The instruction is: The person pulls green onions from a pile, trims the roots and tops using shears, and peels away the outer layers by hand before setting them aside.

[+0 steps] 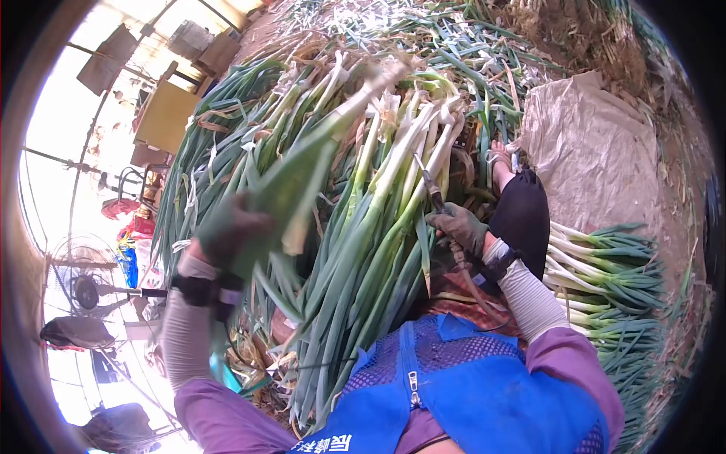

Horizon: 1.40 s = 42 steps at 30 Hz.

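My left hand (234,227), gloved and smeared by motion, is closed around the leaves of a large green onion (302,166), whose root end points up and away. My right hand (460,227), also gloved, grips an air blow gun (432,189) with a thin metal nozzle and a hose (469,276) running down toward my lap. Between my hands lies a bundle of long green onions (378,212), white ends away from me and leaves toward me. The nozzle tip is near their white stems.
A big heap of untrimmed green onions (227,136) spreads ahead and left. Cleaner onions (597,261) lie stacked at my right, below a pale woven sheet (590,151). A fan (87,291) stands at left. My bare foot (501,163) extends ahead.
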Tool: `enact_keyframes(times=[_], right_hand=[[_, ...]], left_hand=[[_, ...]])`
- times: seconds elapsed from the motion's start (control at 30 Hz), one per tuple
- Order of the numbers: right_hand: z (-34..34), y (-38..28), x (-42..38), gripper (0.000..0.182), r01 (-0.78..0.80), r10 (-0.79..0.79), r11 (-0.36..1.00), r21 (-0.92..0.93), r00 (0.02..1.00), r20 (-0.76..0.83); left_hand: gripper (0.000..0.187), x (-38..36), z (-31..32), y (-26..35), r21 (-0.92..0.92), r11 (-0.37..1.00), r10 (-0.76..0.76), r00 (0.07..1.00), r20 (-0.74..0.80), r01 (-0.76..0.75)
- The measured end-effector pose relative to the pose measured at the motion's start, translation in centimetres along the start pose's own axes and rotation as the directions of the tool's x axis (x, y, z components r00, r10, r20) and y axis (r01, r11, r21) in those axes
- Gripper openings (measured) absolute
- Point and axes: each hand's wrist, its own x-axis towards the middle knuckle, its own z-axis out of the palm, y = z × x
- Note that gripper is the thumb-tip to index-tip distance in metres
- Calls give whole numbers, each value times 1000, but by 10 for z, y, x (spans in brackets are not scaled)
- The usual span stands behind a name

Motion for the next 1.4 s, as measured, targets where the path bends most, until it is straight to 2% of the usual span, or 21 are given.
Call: enact_keyframes(times=[0.03,0.07,0.1,0.13,0.17,0.27,0.3,0.4,0.5,0.57,0.6,0.63,0.7,0.83,0.93,1.03,1.13,1.2,1.23,1.3,1.4], right_hand=[[3,-1,-1,33,37,-38,999,33,999,27],[7,-3,-3,32,5,-7,999,54,999,35],[10,-8,-6,32,-28,25,997,74,999,42],[12,-12,-9,31,-60,56,994,94,997,45],[13,-15,-14,35,-68,62,990,123,997,50],[23,0,-20,43,13,-1,989,-148,997,77],[28,-3,-29,53,23,-3,976,-218,996,89],[48,-34,-63,57,29,-13,897,-441,999,40],[45,-33,-50,60,-28,15,938,-347,999,-40],[37,-29,-36,59,-94,48,945,-312,987,-151],[37,-31,-37,55,-46,10,942,-334,994,-109],[37,-33,-40,51,3,-27,935,-354,998,-64],[42,-39,-53,50,87,-66,907,-412,996,64],[58,-55,-69,55,-41,117,834,-550,988,104],[57,-58,-64,54,-10,42,864,-503,998,53],[54,-31,-25,55,-18,-16,878,-478,998,-67],[36,-54,9,65,130,-160,898,-421,986,-37],[16,-43,62,60,7,-78,835,-551,991,-106],[13,-66,58,56,-83,25,903,-421,989,-142],[-9,-36,103,55,133,-152,890,-435,988,-9],[-5,-35,87,59,122,-172,851,-511,984,-53]], left_hand=[[42,3,18,-9,11,995,-104,994,34,103],[40,26,24,-48,-33,998,-57,993,103,60],[46,42,41,-62,141,987,-95,992,87,82],[51,57,56,-72,347,938,-30,993,113,-11],[54,74,68,-83,561,826,-9,994,109,-53],[53,109,96,-87,661,749,43,999,33,-54],[50,116,105,-83,644,763,71,997,-6,-50],[46,141,116,-70,612,790,131,987,-92,-48],[49,172,108,-87,598,800,139,986,-91,-58],[51,177,103,-89,513,858,70,996,-56,-31],[51,181,98,-94,469,883,34,999,-38,-12],[55,185,97,-101,450,891,87,995,-52,-54],[58,189,93,-109,411,912,29,997,-72,3],[63,184,93,-106,247,966,-38,989,-140,72],[66,201,90,-127,170,982,-60,989,-138,83],[66,219,89,-146,152,985,-64,987,-150,87],[56,232,85,-162,79,995,-46,994,-104,54],[53,208,90,-137,14,997,-75,994,-79,76],[52,195,95,-125,-23,995,-98,993,-65,96],[51,196,97,-125,-14,994,-111,992,-63,110],[56,195,99,-126,-14,991,-137,990,-27,137]])
